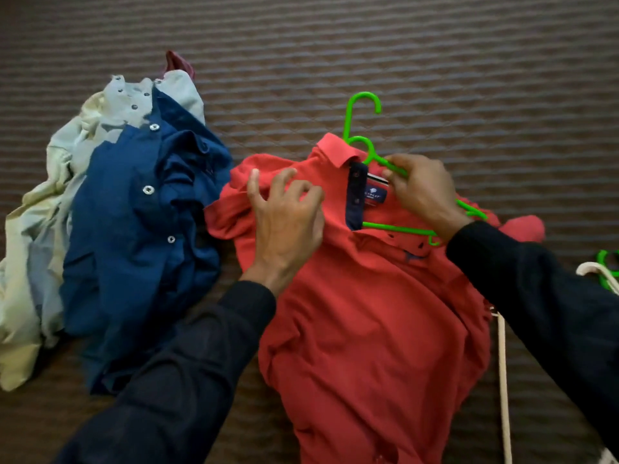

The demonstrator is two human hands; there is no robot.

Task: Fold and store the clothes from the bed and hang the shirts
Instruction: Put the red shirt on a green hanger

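Right grip (420,192) pinches the green hanger (371,152) by its shoulder arm, seemingly feeding it into the red polo shirt (368,313) through the collar. Left grip (288,212), fingers loosely spread and holding nothing, presses the shirt's shoulder at 9 o'clock, probably to steady it. Blue shirt (140,229) waits further toward 9 o'clock on the bed (469,61).

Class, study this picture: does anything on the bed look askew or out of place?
Yes. The green plastic hanger sits crooked in the red polo shirt: one arm pokes out over the shoulder by the right hand. The navy button shirt lies crumpled.
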